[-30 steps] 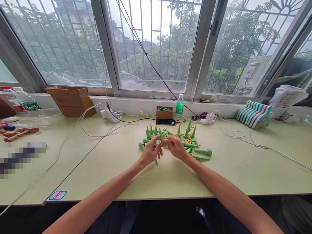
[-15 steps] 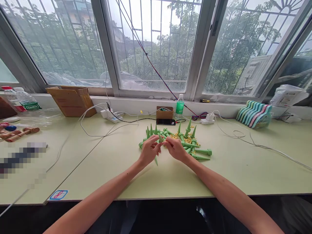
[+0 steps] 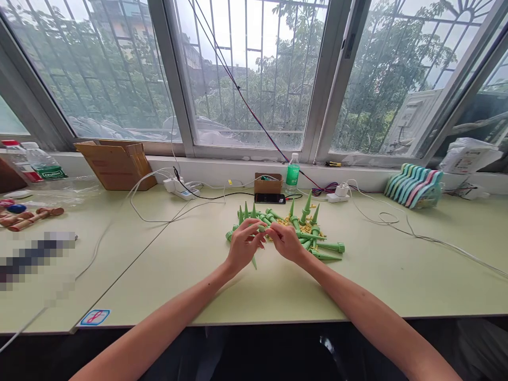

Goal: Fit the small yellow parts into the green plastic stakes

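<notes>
Just in front of a pile of green plastic watering spikes (image 3: 315,233), both my hands meet. My left hand (image 3: 243,244) is closed round a green watering spike (image 3: 261,228), of which only a short piece shows between the fingers. The fingers of my right hand (image 3: 286,241) are pinched together right beside that piece; whatever lies in the pinch is hidden. Small yellow parts (image 3: 286,222) are scattered among the spikes. Several spikes stand point up behind my hands, and others lie on their sides. One green tip (image 3: 254,262) sticks out below my left hand.
Behind the pile are a phone (image 3: 270,198), a small cardboard box (image 3: 268,184) and a green-labelled bottle (image 3: 292,172). White cables (image 3: 190,211) cross the pale table (image 3: 178,286). A larger carton (image 3: 119,165) stands left, and pastel plastic pieces (image 3: 413,185) stand right.
The spike piece between my fingers has tipped, so its upright point no longer shows and it looks shorter and rounder. Both arms stay nearly in place.
</notes>
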Demonstrator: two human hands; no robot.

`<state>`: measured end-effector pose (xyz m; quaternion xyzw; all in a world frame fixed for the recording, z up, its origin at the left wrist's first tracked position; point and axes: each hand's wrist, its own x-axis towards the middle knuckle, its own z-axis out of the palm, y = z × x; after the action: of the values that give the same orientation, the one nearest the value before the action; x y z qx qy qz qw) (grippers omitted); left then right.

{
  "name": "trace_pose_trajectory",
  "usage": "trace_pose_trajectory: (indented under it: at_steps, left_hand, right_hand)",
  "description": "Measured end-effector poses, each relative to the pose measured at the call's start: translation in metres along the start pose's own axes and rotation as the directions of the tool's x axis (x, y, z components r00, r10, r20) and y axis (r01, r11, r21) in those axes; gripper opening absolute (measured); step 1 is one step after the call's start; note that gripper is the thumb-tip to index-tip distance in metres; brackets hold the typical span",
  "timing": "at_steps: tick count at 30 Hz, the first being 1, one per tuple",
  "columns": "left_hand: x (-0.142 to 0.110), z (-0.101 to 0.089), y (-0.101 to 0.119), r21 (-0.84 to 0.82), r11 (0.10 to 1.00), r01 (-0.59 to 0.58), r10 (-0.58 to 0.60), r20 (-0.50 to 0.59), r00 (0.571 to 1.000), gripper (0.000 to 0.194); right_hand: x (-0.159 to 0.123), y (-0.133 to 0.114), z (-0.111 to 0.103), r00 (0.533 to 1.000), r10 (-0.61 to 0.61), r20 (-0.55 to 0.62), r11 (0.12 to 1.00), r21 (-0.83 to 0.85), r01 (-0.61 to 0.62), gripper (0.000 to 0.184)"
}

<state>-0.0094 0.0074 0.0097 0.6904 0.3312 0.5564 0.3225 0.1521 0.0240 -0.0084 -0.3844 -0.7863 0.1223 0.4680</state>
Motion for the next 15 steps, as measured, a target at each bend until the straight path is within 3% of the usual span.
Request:
trace_pose_trajectory:
  at_steps: [15]
  left_hand:
    - [-0.0004, 0.0005, 0.0005, -0.027, 1.000, 0.010, -0.010, -0.009, 1.000, 0.020]
  right_hand:
    - [0.0000, 0.0011, 0.0012, 1.000, 0.023, -0.013, 0.999, 0.045, -0.023, 0.042]
